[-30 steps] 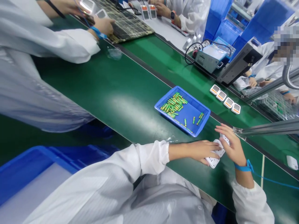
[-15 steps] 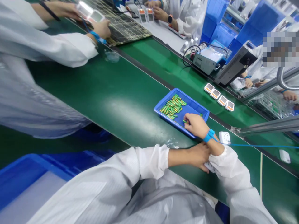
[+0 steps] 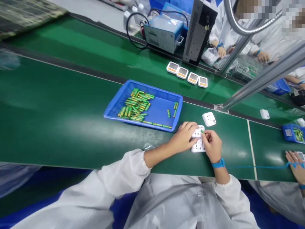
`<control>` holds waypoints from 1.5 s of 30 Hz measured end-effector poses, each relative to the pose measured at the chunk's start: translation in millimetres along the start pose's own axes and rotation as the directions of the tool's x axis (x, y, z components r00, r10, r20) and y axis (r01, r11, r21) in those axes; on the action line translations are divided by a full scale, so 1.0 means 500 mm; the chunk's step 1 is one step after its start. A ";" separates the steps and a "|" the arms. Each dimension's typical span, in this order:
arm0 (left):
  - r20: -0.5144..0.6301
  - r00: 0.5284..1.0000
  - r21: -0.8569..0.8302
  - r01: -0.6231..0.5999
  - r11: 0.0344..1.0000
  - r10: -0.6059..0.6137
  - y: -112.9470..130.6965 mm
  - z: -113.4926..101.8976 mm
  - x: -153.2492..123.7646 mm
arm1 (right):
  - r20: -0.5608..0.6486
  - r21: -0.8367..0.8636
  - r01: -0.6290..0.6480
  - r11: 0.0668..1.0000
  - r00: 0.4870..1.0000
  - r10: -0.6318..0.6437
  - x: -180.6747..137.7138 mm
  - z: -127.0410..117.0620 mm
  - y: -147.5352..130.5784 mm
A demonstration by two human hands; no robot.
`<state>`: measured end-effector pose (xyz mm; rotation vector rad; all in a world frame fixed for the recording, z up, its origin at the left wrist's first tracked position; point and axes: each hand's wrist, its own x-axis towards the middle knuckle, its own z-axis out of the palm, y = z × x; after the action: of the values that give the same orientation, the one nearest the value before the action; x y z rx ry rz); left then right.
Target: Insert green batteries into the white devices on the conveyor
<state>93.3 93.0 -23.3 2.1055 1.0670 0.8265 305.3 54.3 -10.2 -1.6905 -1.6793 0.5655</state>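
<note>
My left hand (image 3: 183,137) rests on a small white device (image 3: 197,143) lying on the green belt, fingers curled over its left edge. My right hand (image 3: 211,144) is closed in a pinch on a green battery (image 3: 202,131) held at the device's top. A blue wrist strap (image 3: 218,164) circles my right wrist. Behind my hands a blue tray (image 3: 158,109) holds several green batteries (image 3: 135,104). A white cover piece (image 3: 209,119) lies just beyond my right hand.
Several white devices with orange screens (image 3: 187,74) sit in a row on the far belt. A grey box (image 3: 163,33) and a monitor (image 3: 199,28) stand behind them. A metal bar (image 3: 262,79) slants at the right. Another person's hand (image 3: 295,165) and a small blue tray (image 3: 293,133) are at far right.
My right hand left the blue tray with a battery and came back to the white device. The view swung right, so the co-worker at left dropped out of sight.
</note>
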 end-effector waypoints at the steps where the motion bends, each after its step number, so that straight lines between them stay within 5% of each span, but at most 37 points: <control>1: 0.006 1.000 -0.005 0.002 1.000 -0.002 -0.002 -0.001 0.001 | -0.001 0.003 0.016 1.000 1.000 -0.016 -0.001 0.003 0.000; 8: 0.024 1.000 0.010 0.001 1.000 -0.002 0.001 -0.008 -0.001 | 0.074 0.093 0.114 0.989 0.990 -0.121 -0.039 -0.035 0.007; 19: 0.035 0.999 0.001 -0.006 1.000 0.006 0.002 -0.016 -0.003 | 0.061 0.016 0.346 0.938 0.936 -0.347 -0.045 -0.023 0.021; 32: 0.017 1.000 -0.037 0.009 0.999 -0.008 0.008 -0.015 -0.001 | 0.202 -0.096 0.340 0.936 0.927 -0.316 -0.042 -0.032 0.005; 38: 0.008 0.999 0.000 -0.034 0.999 0.034 -0.008 0.001 0.000 | 0.174 -0.032 0.494 0.869 0.859 -0.481 0.077 -0.011 -0.135; 41: -0.009 0.999 0.024 -0.045 0.999 0.045 -0.027 0.022 -0.003 | 0.375 -0.148 0.608 0.780 0.764 -0.525 0.166 0.061 -0.245; 45: 0.015 0.999 0.045 -0.032 0.999 0.031 -0.045 0.041 -0.006 | 0.656 -0.426 0.693 0.582 0.679 -0.329 0.242 0.166 -0.347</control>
<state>97.1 96.2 -53.4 2.1674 1.0567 0.8079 134.9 175.9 77.6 -1.3436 -2.9271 0.1024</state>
